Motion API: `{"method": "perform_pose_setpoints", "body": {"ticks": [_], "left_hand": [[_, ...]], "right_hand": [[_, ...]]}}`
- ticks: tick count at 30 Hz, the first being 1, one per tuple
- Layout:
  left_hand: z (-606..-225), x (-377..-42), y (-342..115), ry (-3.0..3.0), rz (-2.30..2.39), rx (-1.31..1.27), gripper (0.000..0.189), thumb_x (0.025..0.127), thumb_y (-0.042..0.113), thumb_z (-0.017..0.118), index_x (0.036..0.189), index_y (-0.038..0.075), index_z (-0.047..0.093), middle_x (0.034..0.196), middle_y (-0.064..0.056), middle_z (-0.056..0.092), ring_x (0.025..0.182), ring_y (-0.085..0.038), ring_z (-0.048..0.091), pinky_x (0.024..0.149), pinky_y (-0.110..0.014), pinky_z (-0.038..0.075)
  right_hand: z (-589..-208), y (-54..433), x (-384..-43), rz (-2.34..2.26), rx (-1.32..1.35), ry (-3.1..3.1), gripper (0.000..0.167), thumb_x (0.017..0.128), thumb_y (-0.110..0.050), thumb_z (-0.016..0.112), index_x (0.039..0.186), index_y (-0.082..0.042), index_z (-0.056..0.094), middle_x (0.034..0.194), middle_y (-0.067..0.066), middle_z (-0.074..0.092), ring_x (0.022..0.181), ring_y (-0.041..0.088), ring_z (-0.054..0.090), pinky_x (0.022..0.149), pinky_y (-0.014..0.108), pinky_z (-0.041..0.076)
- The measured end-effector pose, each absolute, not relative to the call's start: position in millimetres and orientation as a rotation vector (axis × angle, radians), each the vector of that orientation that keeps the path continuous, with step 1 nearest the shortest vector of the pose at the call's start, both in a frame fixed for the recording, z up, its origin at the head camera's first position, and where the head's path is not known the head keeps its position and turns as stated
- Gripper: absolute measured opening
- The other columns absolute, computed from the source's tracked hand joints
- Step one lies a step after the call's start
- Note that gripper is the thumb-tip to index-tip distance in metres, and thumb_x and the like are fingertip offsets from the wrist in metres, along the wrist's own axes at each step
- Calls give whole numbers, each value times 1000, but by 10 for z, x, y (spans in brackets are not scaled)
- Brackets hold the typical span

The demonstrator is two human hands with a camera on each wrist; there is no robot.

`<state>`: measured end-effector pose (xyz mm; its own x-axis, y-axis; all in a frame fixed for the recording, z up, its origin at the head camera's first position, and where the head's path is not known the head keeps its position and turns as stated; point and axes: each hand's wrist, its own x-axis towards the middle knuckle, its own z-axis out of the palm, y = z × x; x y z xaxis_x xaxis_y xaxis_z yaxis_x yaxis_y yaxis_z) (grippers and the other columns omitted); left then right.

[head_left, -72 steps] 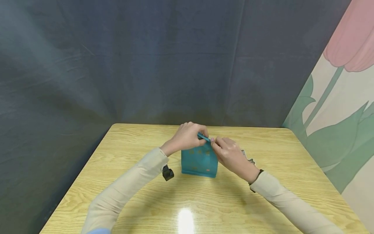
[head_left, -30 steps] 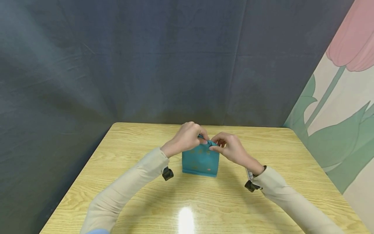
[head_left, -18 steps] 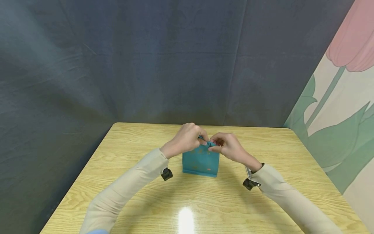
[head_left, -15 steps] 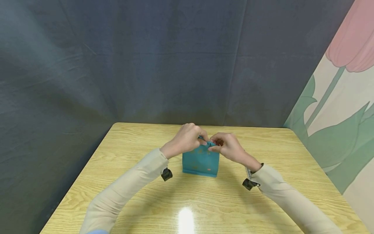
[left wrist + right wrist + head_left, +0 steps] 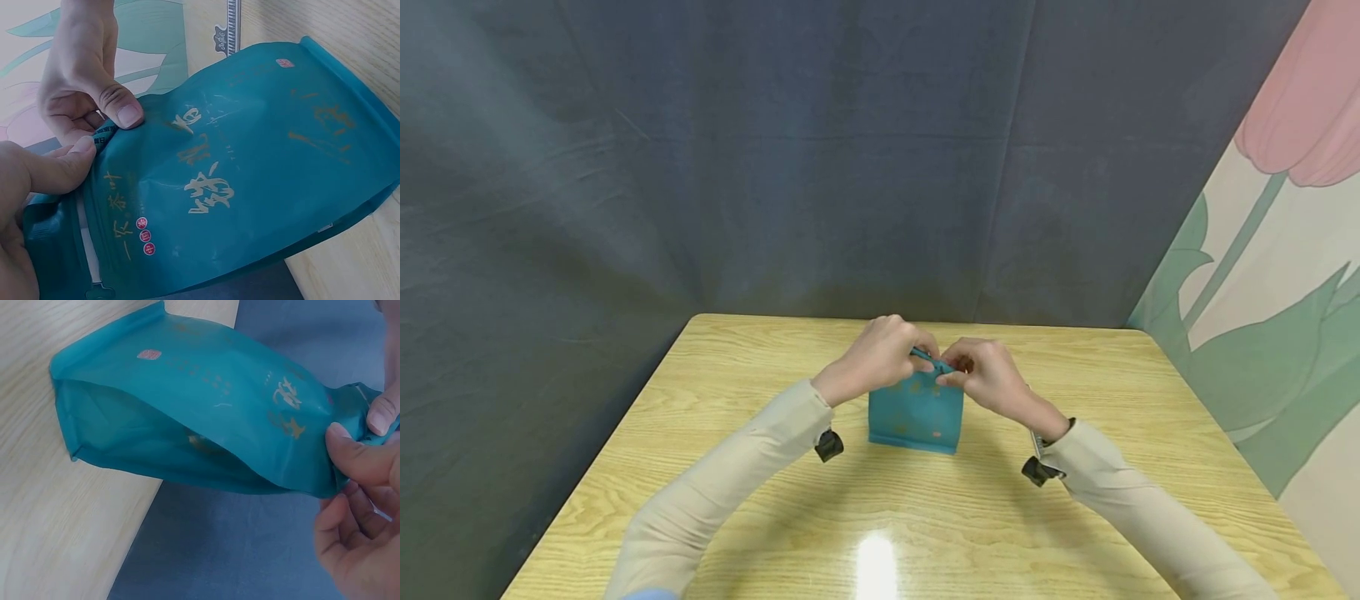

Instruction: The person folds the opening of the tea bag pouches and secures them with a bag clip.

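A teal tea pouch point(image 5: 917, 417) with gold and white lettering stands upright on the table, its top squeezed and folded over. My left hand point(image 5: 883, 350) pinches the left part of this top edge between thumb and fingers. Close beside it, my right hand point(image 5: 996, 379) pinches the right part, thumb on the front. In the left wrist view, a pale strip runs along the pouch point(image 5: 250, 156) near its mouth, and dark print shows between the two thumbs. The right wrist view shows the pouch's side gusset point(image 5: 137, 431) folded inward. Fingers behind the top are partly hidden.
The pouch stands on a light wood-grain table point(image 5: 760, 500). Behind it hangs a dark blue-grey cloth point(image 5: 850, 167), and a wall with a painted tulip point(image 5: 1300, 108) is at the right. Small black cameras point(image 5: 829, 446) hang below both wrists.
Since the earliest frame, my right hand has turned and moved its grip, its thumb now on the pouch's front. My left hand stays nearly still. Over the last half second, little differs.
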<state>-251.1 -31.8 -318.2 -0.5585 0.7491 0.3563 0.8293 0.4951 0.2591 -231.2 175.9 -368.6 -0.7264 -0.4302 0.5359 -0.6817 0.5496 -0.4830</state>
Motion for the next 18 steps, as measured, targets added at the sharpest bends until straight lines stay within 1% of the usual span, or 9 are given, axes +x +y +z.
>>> {"method": "perform_pose_setpoints", "body": {"ticks": [7,14,18], "left_hand": [[-3170,-2502,-306,-2570,-569,-1358,11,87,15,78,98,13,80,92,2,75,70,-6,67,62,-15,49],[-3182,-2505,-308,-2572,-576,-1336,13,86,17,79,98,13,80,94,3,75,72,-7,68,63,-15,49],[-3184,-2514,-313,-2567,-567,-1343,13,87,17,78,99,13,80,94,3,75,70,-6,67,61,-15,48]], "right_hand": [[-3677,1755,-2296,982,902,-2452,15,75,-1,85,86,-7,76,78,-1,67,60,7,58,55,27,50],[-3675,1741,-2289,946,917,-2434,15,76,0,85,86,-7,76,78,1,67,61,8,60,55,27,51],[-3682,1738,-2295,937,921,-2425,15,76,-1,85,86,-7,76,78,1,67,61,8,60,56,27,51]]}}
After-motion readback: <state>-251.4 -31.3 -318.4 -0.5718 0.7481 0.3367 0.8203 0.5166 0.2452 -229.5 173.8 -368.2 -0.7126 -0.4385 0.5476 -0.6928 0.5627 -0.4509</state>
